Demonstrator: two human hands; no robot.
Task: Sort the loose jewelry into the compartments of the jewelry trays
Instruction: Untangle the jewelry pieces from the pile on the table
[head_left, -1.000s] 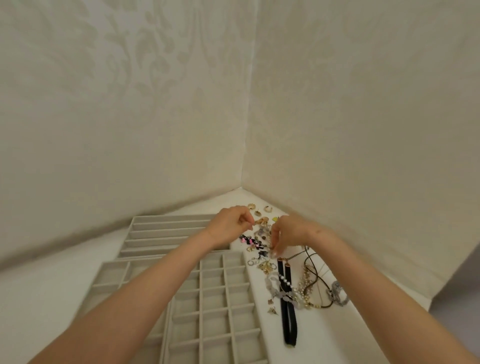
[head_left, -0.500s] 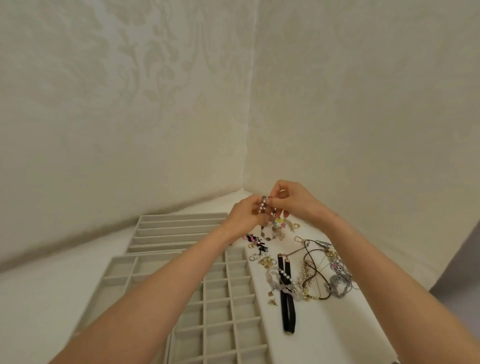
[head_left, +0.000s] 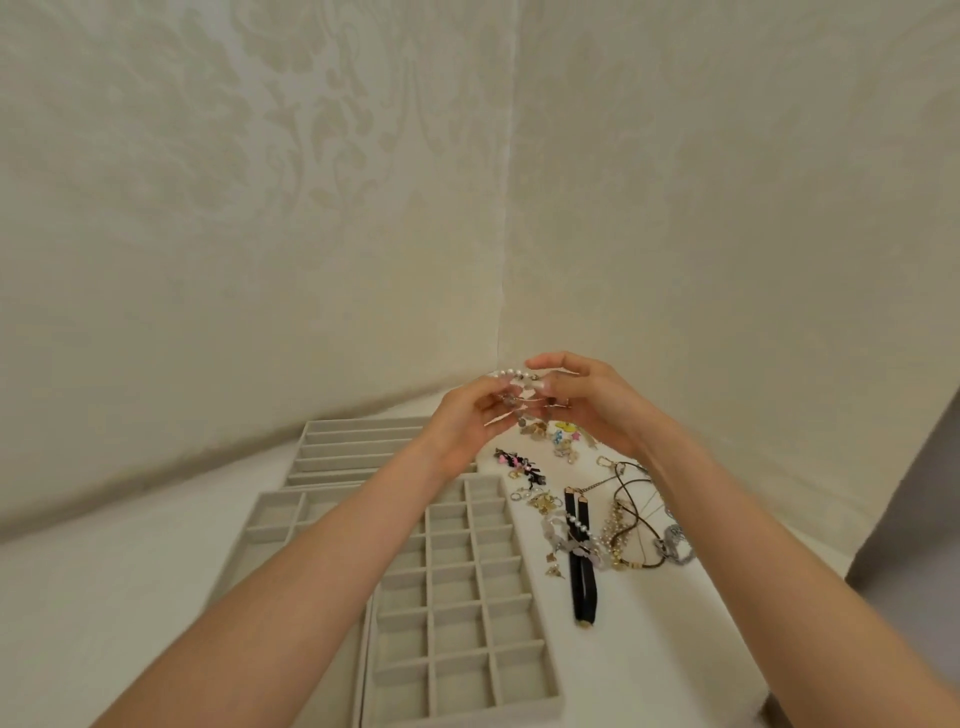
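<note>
A second ago the left hand (head_left: 462, 426) and the right hand (head_left: 592, 405) are down among the jewelry pile (head_left: 613, 530) on the worktop (head_left: 649, 649), just below the middle of the frame. Now both are lifted clear of it and meet at mid-frame, in front of the wall corner (head_left: 506, 260). A short pearl strand (head_left: 511, 372), unseen at first, is pinched between their fingertips and spans the gap from one hand to the other. The coloured charms (head_left: 563, 434), covered by the hands before, lie in plain sight below them.
</note>
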